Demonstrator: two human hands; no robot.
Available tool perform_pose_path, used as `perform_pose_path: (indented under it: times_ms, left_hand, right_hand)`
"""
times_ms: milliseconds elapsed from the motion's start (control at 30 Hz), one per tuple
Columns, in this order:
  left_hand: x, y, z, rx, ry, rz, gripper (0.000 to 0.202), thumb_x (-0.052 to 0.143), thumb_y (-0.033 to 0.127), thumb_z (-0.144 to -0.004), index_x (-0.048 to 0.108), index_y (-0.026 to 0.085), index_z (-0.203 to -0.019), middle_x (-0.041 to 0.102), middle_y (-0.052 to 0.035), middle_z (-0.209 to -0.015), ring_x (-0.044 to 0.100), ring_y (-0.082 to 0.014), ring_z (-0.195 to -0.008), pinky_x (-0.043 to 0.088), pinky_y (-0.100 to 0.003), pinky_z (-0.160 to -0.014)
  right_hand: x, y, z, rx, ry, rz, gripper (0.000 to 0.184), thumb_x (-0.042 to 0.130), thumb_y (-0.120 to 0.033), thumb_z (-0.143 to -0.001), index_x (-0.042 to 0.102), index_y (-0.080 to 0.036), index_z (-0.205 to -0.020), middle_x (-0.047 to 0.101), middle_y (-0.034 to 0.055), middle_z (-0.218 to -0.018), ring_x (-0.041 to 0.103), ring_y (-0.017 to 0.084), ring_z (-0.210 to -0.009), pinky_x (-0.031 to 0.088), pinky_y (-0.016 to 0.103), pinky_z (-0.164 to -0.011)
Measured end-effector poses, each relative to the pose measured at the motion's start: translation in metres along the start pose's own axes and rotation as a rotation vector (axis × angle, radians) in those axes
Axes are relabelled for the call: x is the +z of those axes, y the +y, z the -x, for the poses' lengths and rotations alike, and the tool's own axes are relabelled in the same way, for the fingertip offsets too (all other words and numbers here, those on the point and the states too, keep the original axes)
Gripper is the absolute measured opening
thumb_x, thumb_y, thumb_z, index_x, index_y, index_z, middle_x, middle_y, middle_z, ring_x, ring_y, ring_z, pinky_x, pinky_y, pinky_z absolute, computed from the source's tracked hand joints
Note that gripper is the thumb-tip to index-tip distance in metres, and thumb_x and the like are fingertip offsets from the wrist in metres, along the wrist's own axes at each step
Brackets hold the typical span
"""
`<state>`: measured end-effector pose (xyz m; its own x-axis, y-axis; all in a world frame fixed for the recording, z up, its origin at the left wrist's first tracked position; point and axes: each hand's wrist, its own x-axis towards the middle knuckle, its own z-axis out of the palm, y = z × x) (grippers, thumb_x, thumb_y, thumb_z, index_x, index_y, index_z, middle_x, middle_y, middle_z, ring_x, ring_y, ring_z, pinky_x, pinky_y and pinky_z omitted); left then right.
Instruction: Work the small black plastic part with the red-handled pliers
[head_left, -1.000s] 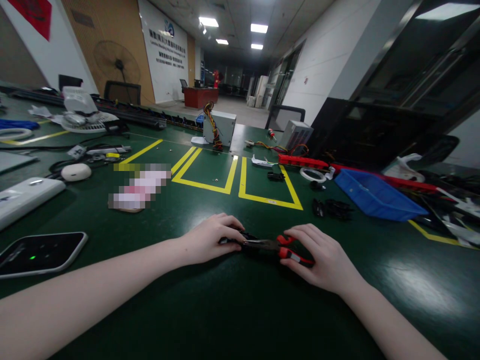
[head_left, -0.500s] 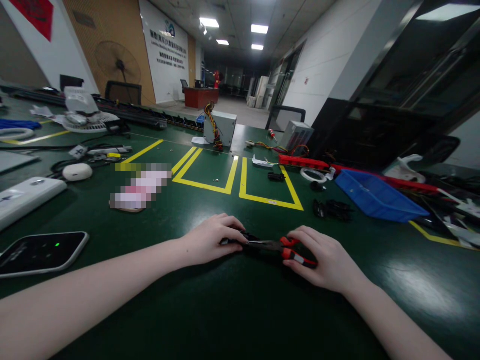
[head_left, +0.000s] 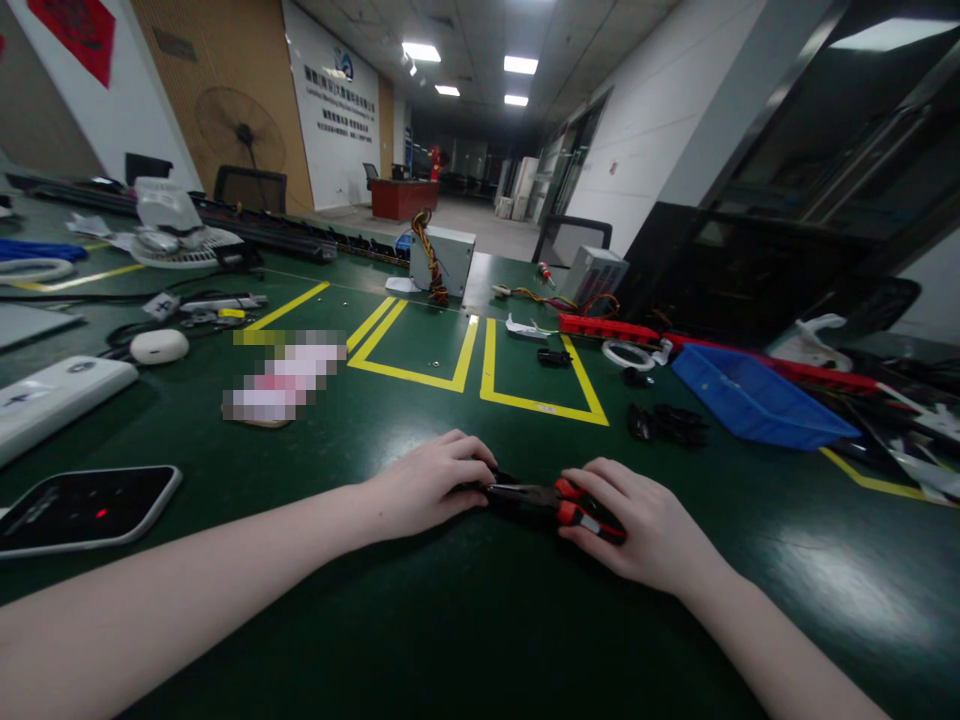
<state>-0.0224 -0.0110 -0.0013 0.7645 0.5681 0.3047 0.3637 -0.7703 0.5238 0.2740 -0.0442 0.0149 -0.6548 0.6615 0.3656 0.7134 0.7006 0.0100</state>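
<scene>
My right hand (head_left: 637, 520) is closed around the red-and-black handles of a pair of needle-nose pliers (head_left: 529, 494). The jaws point left and reach the fingertips of my left hand (head_left: 442, 485). Pinched in that left hand is a small black part (head_left: 504, 478), mostly covered by the fingers, so its kind does not show. The plier tips meet or lie against this part; which of the two I cannot tell. Both hands rest low over the green tabletop (head_left: 450, 620).
A blue tray (head_left: 757, 395) stands at the right, with several black pieces (head_left: 667, 425) beside it. On the left lie a black-faced device (head_left: 90, 510), a white power bank (head_left: 64, 400) and a blurred phone (head_left: 285, 380). Yellow tape (head_left: 540, 405) marks the table; a power supply box (head_left: 446, 262) stands behind.
The pliers and my right hand have shifted slightly left, toward my left hand. The indicator light on the black-faced device has gone from green to red.
</scene>
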Motion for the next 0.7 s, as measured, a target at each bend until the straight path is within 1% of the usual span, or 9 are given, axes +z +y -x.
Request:
perform_pose_path:
  times_ms: [100,233,433,700]
  left_hand:
    - [-0.0004,0.0008,0.0001,-0.016,0.016,0.012,0.014,0.064,0.013,-0.089,0.065,0.019,-0.102,0.060,-0.0065,-0.117,0.054,-0.0222,-0.110,0.050,-0.039,-0.093]
    - [0.0003,0.0017,0.0007,-0.021,0.030,0.027,0.013,0.064,0.014,-0.090,0.065,0.018,-0.102,0.059,-0.0068,-0.116,0.055,-0.0212,-0.106,0.050,-0.038,-0.091]
    - [0.0015,-0.0017,0.0010,-0.013,0.011,0.029,0.013,0.064,0.017,-0.090,0.064,0.019,-0.103,0.058,-0.0072,-0.117,0.056,-0.0216,-0.106,0.050,-0.038,-0.091]
    - [0.0005,-0.0031,0.0002,-0.021,0.008,0.066,0.013,0.063,0.018,-0.091,0.065,0.018,-0.103,0.058,-0.0075,-0.115,0.057,-0.0218,-0.105,0.050,-0.038,-0.091]
  right_hand:
    - [-0.0007,-0.0008,-0.0015,-0.008,0.017,0.025,0.036,0.061,-0.042,-0.085,0.062,-0.017,-0.112,0.066,0.0103,-0.098,0.065,0.019,-0.079,0.055,0.031,-0.066]
    - [-0.0036,0.0026,-0.0015,-0.024,0.005,0.033,0.036,0.061,-0.043,-0.086,0.062,-0.017,-0.110,0.066,0.0105,-0.098,0.064,0.019,-0.078,0.054,0.031,-0.066]
    - [-0.0087,0.0049,-0.0002,-0.021,-0.018,0.034,0.035,0.060,-0.042,-0.087,0.062,-0.017,-0.111,0.066,0.0101,-0.098,0.064,0.018,-0.079,0.054,0.031,-0.066]
    - [-0.0034,-0.0003,-0.0023,0.013,-0.021,-0.001,0.035,0.062,-0.042,-0.085,0.062,-0.018,-0.111,0.066,0.0096,-0.099,0.065,0.018,-0.078,0.054,0.031,-0.065]
